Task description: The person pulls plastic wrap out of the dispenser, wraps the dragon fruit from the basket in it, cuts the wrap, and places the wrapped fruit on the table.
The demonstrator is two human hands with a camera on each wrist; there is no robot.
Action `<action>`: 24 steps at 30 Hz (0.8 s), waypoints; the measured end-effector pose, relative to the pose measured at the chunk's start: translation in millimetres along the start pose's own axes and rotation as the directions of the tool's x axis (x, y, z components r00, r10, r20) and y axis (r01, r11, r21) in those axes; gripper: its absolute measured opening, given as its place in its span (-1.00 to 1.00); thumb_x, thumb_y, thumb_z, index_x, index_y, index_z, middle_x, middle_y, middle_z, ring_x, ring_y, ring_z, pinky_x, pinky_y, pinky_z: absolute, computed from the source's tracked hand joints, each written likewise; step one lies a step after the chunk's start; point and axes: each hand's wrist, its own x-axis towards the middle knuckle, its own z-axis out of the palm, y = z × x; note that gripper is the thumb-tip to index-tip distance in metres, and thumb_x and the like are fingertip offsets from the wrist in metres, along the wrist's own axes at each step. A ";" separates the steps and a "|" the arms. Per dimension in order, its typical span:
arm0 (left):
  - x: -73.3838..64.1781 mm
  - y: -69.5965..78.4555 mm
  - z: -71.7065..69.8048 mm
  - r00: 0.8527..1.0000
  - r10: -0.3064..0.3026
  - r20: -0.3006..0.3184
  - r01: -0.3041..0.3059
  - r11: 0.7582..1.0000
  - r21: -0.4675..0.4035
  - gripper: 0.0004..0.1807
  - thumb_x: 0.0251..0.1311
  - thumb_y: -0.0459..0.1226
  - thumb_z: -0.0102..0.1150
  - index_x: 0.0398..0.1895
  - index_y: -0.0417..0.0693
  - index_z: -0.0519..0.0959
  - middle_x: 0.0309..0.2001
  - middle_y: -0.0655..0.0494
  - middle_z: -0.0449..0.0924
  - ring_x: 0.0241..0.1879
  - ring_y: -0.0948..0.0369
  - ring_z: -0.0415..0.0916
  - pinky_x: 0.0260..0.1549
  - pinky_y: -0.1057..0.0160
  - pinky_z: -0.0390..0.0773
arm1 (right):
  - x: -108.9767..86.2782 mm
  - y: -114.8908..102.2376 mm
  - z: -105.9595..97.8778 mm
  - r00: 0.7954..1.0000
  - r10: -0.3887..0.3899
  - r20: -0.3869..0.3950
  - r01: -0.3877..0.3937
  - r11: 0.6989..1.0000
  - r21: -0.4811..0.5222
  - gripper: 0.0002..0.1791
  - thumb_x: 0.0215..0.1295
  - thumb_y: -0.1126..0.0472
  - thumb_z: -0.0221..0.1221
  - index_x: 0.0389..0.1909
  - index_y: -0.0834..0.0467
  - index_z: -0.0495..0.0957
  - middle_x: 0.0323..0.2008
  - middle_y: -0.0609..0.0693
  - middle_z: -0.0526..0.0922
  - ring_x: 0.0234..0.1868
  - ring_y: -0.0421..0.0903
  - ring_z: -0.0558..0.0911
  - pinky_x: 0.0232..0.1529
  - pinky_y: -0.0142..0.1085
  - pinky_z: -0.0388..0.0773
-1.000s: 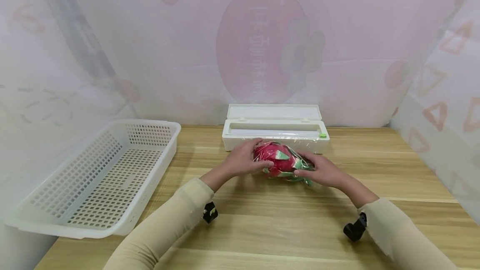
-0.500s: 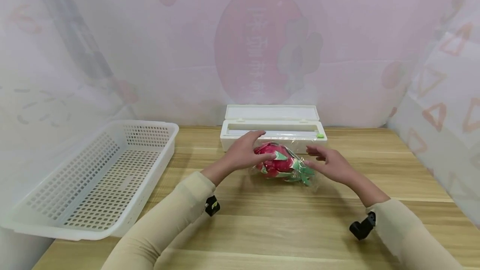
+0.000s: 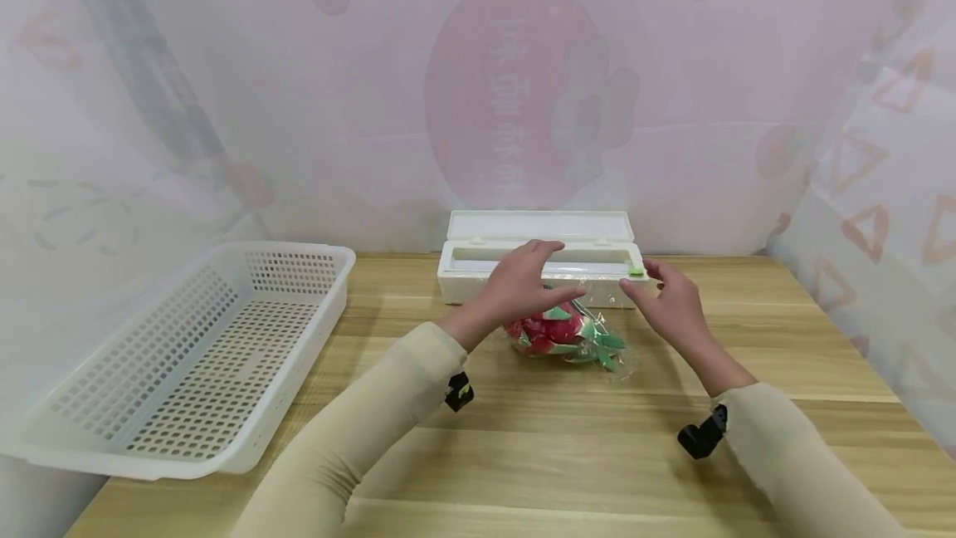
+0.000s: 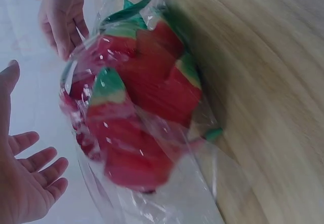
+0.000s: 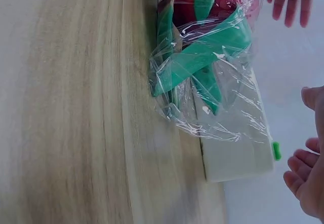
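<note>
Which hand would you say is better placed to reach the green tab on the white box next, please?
Probably the right hand: it is close to the green tab, at the right end of the white box, whereas the left hand is farther off, near the wrapped fruit.

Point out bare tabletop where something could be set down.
Bare: wooden tabletop in front of the plastic-wrapped dragon fruit, and right of the right hand toward the side wall. Crowded: back centre, where the cling-film dispenser, fruit and left hand cluster.
</note>
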 end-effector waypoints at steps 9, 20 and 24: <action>27.8 27.3 13.4 0.988 0.141 -0.062 -0.122 0.962 0.244 -0.22 0.18 0.26 0.13 0.31 -0.05 0.41 0.22 0.04 0.45 0.19 0.12 0.39 0.17 0.15 0.37 | 10.5 8.7 10.9 0.989 0.147 0.012 -0.147 0.989 -0.017 -0.19 0.29 -0.13 0.23 0.28 0.43 0.29 0.24 0.39 0.35 0.28 0.32 0.30 0.23 0.18 0.26; 60.8 44.6 31.3 0.979 0.192 -0.073 -0.140 0.885 0.443 -0.37 0.25 0.15 0.13 0.22 -0.05 0.49 0.14 0.09 0.50 0.10 0.14 0.44 0.12 0.19 0.39 | 16.4 22.6 20.5 0.985 0.175 -0.003 -0.175 0.985 -0.007 -0.29 0.26 -0.02 0.28 0.21 0.43 0.36 0.17 0.39 0.44 0.22 0.29 0.38 0.21 0.12 0.32; 70.1 49.9 39.5 0.984 0.174 -0.049 -0.133 0.881 0.453 -0.43 0.26 0.11 0.14 0.19 -0.04 0.51 0.10 0.11 0.52 0.04 0.17 0.48 0.06 0.21 0.43 | 17.0 23.9 21.4 0.983 0.184 -0.006 -0.184 0.983 -0.021 -0.30 0.29 0.00 0.26 0.22 0.44 0.34 0.17 0.39 0.43 0.22 0.29 0.39 0.20 0.11 0.33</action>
